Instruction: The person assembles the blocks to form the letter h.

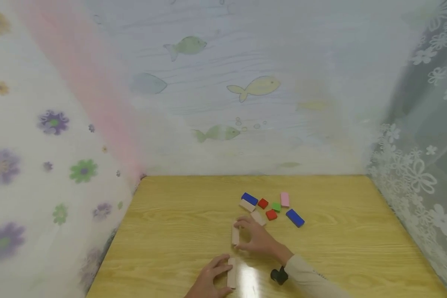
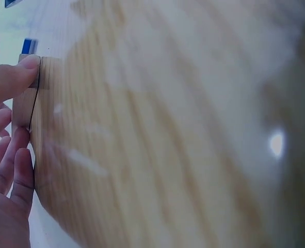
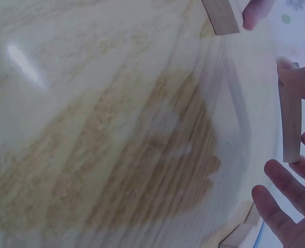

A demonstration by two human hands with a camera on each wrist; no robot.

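Near the front of the table, my left hand (image 1: 207, 278) holds a plain wooden block (image 1: 231, 273) between thumb and fingers. The left wrist view shows the thumb (image 2: 28, 70) at one end of that block (image 2: 23, 106) and a fingertip at the other. Farther up the table, my right hand (image 1: 258, 238) pinches a second plain wooden block (image 1: 235, 234) by its two ends. In the right wrist view this block (image 3: 290, 124) stands between thumb and finger, the other fingers spread. Both blocks point lengthwise away from me, one beyond the other.
Behind the right hand lie a plain block (image 1: 258, 218), another plain block (image 1: 247, 205) beside a blue one (image 1: 250, 198), red pieces (image 1: 271, 215), a green piece (image 1: 276, 207), a pink block (image 1: 284, 200) and a blue block (image 1: 295, 218). A small black object (image 1: 279, 275) sits by the right sleeve.
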